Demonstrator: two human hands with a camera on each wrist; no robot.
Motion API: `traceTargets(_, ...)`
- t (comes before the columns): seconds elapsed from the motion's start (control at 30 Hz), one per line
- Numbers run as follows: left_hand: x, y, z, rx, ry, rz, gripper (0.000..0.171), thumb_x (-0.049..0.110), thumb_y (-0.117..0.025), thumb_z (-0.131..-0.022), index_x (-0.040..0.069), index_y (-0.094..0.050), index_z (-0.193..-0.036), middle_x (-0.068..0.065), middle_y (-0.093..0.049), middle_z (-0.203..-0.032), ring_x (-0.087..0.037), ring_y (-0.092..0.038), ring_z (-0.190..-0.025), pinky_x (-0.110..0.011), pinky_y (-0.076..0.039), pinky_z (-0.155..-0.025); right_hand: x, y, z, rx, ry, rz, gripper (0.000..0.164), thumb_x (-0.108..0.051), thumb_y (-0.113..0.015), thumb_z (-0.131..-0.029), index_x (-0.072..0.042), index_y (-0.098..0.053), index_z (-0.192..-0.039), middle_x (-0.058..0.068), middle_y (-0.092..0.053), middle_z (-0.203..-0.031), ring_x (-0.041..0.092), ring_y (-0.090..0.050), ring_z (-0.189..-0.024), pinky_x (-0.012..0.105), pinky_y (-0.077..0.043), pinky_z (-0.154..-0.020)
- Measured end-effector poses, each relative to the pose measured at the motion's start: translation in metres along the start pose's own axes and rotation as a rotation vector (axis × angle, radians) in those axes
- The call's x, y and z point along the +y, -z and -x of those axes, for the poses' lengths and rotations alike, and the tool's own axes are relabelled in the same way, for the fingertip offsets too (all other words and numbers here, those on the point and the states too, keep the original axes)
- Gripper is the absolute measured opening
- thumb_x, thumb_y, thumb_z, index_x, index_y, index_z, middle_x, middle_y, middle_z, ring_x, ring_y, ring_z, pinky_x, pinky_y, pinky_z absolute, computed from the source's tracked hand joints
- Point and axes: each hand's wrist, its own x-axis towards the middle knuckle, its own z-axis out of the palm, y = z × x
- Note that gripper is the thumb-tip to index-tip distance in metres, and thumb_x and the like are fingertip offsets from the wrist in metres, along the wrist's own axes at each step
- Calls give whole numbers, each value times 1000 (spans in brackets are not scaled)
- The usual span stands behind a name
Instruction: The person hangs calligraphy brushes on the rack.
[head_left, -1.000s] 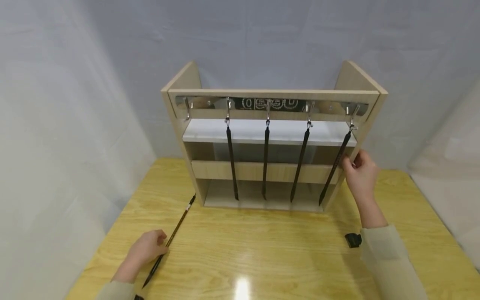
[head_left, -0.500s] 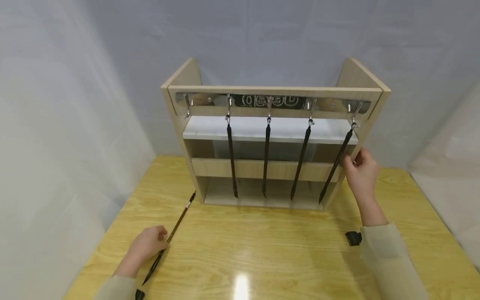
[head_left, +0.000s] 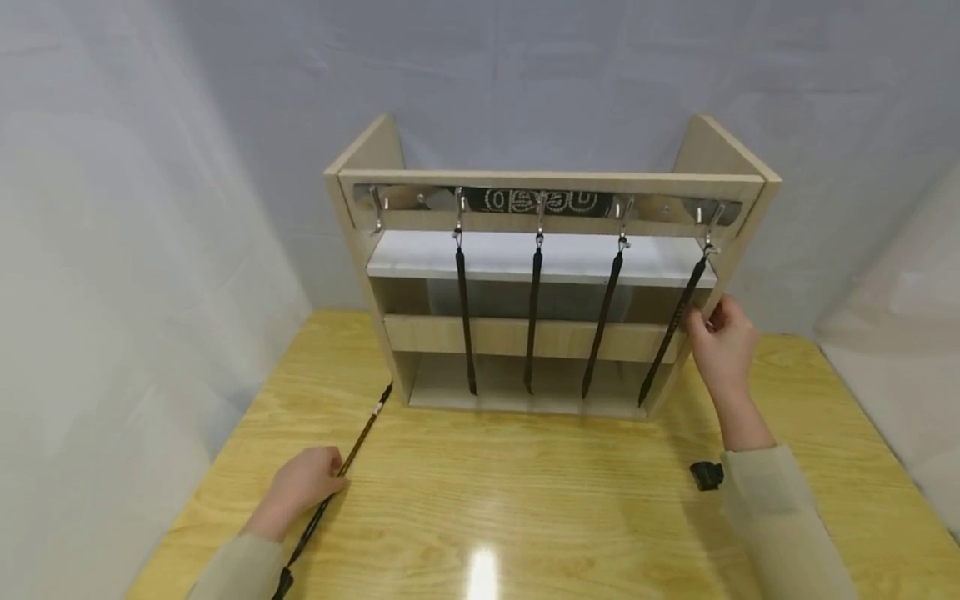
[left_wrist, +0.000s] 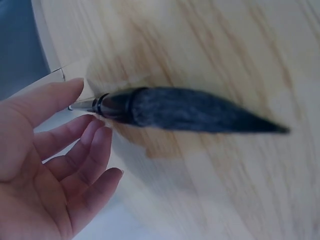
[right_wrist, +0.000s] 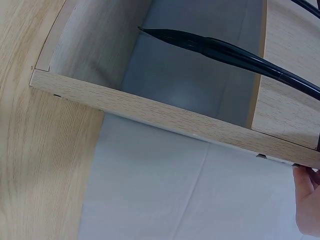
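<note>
A dark writing brush (head_left: 362, 439) lies slantwise on the table, its loop end close to the shelf's lower left corner. My left hand (head_left: 303, 483) is at the middle of its handle. In the left wrist view, the brush's black bristles (left_wrist: 195, 110) point away from the hand, and the handle runs between thumb and loosely bent fingers (left_wrist: 102, 145), with a gap at the thumb. My right hand (head_left: 724, 346) grips the right side panel of the wooden shelf (head_left: 420, 337) with curled fingers. From the shelf's hooks hang several dark brushes (head_left: 533, 312); the leftmost hook (head_left: 377, 210) bears none.
The shelf stands at the back of the yellow wood-grain table (head_left: 480, 492), before a pale cloth backdrop (head_left: 525, 83). A black wrist camera (head_left: 707, 476) sits beside the right sleeve. In the right wrist view, a hanging brush (right_wrist: 230, 54) crosses the shelf's opening.
My left hand has moved slightly right and forward along the brush, its thumb and fingers nearer the handle. The right hand stays at the shelf; the lying brush has not visibly shifted.
</note>
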Motion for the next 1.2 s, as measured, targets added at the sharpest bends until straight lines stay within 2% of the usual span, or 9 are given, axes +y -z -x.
traceTargets(0.13, 4, -2, -2, 6, -3, -14, 17, 15, -67, -75, 4, -55, -79, -2, -54, -70, -15, -47, -59, -33, -41, -52, 1, 0, 0, 7, 14, -6, 18, -5, -55, -80, 10, -58, -90, 23, -62, -83, -14, -45, -63, 4, -36, -52)
traceTargets(0.37, 7, -1, -4, 12, -8, -31, 13, 13, -63, -78, 2, -56, -80, -5, -56, -72, -17, -50, -61, -35, -44, -54, 1, 0, 0, 3, 14, -21, 18, -5, -55, -80, 11, -58, -90, 24, -62, -82, -14, -46, -62, 4, -36, -52)
traceTargets(0.47, 6, -1, -4, 12, 10, -24, 12, 11, -61, -79, 3, -53, -75, -3, -51, -66, -15, -44, -56, -31, -39, -50, 1, -1, 0, 3, 19, -6, 18, -6, -56, -80, 10, -58, -89, 23, -62, -81, -13, -45, -61, 4, -36, -51)
traceTargets(0.67, 4, -4, -4, 20, 41, 12, 21, 10, -58, -79, 8, -43, -64, 0, -39, -56, -13, -34, -49, -25, -29, -45, 1, -1, 0, 8, 8, -29, 18, -5, -55, -80, 10, -58, -89, 23, -62, -82, -14, -46, -61, 4, -36, -52)
traceTargets(0.97, -2, 1, 2, 48, 87, 151, 14, 7, -48, -84, 0, -47, -73, -4, -42, -60, -15, -37, -51, -27, -33, -46, 3, 0, 0, 3, 14, -9, 18, -6, -55, -80, 9, -58, -89, 21, -62, -82, -11, -46, -64, 5, -36, -53)
traceTargets(1.2, 0, 15, 7, 135, 81, 282, 12, 3, -42, -86, -8, -44, -84, -9, -44, -64, -16, -39, -51, -28, -35, -45, 3, 0, 1, 13, 4, 3, 18, -6, -55, -79, 8, -58, -89, 21, -62, -80, -12, -45, -61, 5, -35, -52)
